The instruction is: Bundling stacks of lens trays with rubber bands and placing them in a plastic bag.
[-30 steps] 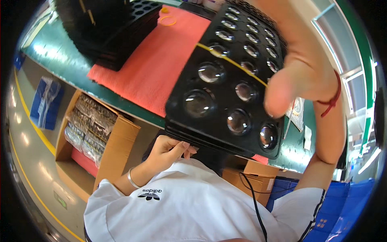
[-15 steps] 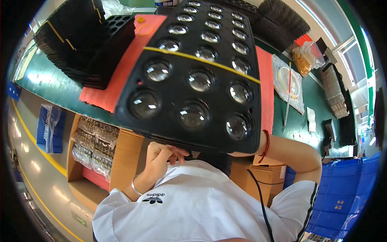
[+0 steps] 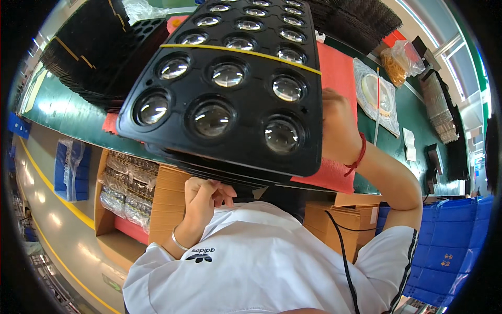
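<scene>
A stack of black plastic trays (image 3: pixel 246 123) fills the middle, its top tray holding rows of clear round lenses (image 3: pixel 212 118). A yellow rubber band (image 3: pixel 240 51) runs across the top. My right hand (image 3: pixel 339 125), a red cord at its wrist, is closed against the stack's right side; its fingertips are partly hidden. Below the stack's near edge is my left hand (image 3: pixel 203 199), with a silver bangle. Its fingers are curled in, thumb near the forefinger, close to the underside; whether anything is between them cannot be made out.
Red foam sheet (image 3: pixel 337 68) lies under the stack on the green table (image 3: pixel 68 112). Stacked black trays (image 3: pixel 99 57) stand left. At right are a bag of yellow bands (image 3: pixel 400 63) and a bubble-wrapped roll (image 3: pixel 374 97). An open carton (image 3: pixel 170 199) stands below; blue crates (image 3: pixel 444 251) are at lower right.
The tray stack has shifted left and slightly down in view. My right hand has come from beneath its near right corner to its right side. My left hand stays by the near edge.
</scene>
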`<state>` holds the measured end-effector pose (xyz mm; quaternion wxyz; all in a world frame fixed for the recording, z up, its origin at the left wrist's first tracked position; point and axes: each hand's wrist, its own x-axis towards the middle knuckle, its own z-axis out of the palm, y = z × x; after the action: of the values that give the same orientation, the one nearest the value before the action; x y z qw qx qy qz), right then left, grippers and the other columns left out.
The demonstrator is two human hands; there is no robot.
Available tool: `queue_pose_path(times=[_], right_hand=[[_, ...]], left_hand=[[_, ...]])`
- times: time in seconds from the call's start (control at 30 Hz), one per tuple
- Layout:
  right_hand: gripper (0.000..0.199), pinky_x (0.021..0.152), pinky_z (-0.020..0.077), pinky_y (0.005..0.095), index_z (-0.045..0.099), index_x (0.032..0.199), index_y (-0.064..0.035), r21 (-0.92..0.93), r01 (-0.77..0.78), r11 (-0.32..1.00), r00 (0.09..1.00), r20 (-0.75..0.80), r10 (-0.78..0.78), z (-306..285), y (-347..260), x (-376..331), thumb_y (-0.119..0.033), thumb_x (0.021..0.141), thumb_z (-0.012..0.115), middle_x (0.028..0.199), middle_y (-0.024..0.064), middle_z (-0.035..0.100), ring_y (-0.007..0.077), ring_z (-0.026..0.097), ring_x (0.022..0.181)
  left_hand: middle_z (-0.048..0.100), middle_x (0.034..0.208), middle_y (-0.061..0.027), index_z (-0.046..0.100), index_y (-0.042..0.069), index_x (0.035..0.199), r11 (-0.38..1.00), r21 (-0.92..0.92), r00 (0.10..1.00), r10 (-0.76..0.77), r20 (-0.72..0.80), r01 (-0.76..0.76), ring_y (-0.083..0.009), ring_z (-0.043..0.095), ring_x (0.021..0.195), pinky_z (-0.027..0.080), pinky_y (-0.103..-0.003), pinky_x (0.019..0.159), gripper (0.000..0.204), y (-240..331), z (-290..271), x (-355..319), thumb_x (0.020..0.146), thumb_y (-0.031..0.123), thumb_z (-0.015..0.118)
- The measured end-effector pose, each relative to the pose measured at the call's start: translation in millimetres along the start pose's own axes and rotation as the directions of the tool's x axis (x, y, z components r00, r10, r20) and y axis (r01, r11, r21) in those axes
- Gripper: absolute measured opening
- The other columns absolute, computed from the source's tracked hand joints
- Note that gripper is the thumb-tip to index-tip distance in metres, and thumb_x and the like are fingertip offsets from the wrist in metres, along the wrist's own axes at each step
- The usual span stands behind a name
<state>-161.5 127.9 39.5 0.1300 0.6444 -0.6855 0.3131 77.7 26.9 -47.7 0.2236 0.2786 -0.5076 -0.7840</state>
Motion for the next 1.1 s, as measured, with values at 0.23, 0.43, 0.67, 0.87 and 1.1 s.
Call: queue_pose_path(times=[0.23,0.43,0.67,0.87,1.1], right_hand=[[0.042,0.069,0.0461,0.0379,0.064,0.084,-0.0058,-0.136,0.037,0.99,0.963,0.27,0.001,-17.7,1.1,-18.6,-0.043,0.068,0.075,0.081,0.0089,0.062,0.0269,0.061,0.074],[0.077,0.095,0.0407,0.042,0.058,0.117,-0.0039,0.151,-0.216,0.965,0.783,0.617,0.079,-25.6,-0.2,-49.0,-0.055,0.062,0.077,0.124,0.0154,0.052,0.0336,0.053,0.11],[0.081,0.101,0.0371,0.0417,0.056,0.123,-0.0091,0.396,-0.823,0.407,0.527,0.799,0.289,-19.3,-4.0,-57.9,-0.048,0.058,0.083,0.128,0.0119,0.053,0.0308,0.048,0.118],[0.08,0.102,0.0359,0.0422,0.056,0.123,-0.0094,0.312,-0.484,0.818,0.78,0.577,0.242,-19.9,9.1,-50.8,-0.046,0.058,0.084,0.13,0.0122,0.052,0.0317,0.047,0.12],[0.079,0.103,0.0345,0.0428,0.056,0.123,-0.0098,0.124,-0.033,0.992,0.907,0.421,-0.023,-12.9,32.4,-24.6,-0.043,0.058,0.085,0.131,0.0126,0.051,0.0328,0.044,0.122]], left_hand=[[0.063,0.06,-0.0139,0.066,-0.007,0.068,0.997,0.011,0.994,-0.073,0.076,0.072,-0.0095,0.042,0.046,0.034,-0.023,0.046,0.049,-7.8,-4.2,1.1,0.086,0.024,0.034],[0.06,0.059,-0.0084,0.067,-0.004,0.087,0.985,0.115,0.934,-0.16,0.32,0.129,-0.0079,0.04,0.047,0.032,-0.023,0.047,0.049,-3.5,16.1,-1.2,0.093,0.031,0.034],[0.06,0.073,-0.0059,0.061,0.0,0.099,0.977,0.214,0.57,-0.182,0.801,0.01,-0.0124,0.048,0.059,0.041,-0.027,0.056,0.031,-0.9,42.6,10.3,0.096,0.023,0.04],[0.057,0.067,-0.0094,0.058,0.0,0.079,0.871,0.195,0.346,-0.031,0.938,-0.45,-0.0181,0.056,0.061,0.043,-0.029,0.058,0.024,108.7,-12.8,37.2,0.091,0.019,0.05],[0.057,0.068,-0.0058,0.06,-0.001,0.085,0.462,0.647,0.795,0.334,0.506,-0.606,-0.0122,0.054,0.063,0.044,-0.027,0.06,0.025,145.4,-21.2,143.5,0.093,0.019,0.047]])
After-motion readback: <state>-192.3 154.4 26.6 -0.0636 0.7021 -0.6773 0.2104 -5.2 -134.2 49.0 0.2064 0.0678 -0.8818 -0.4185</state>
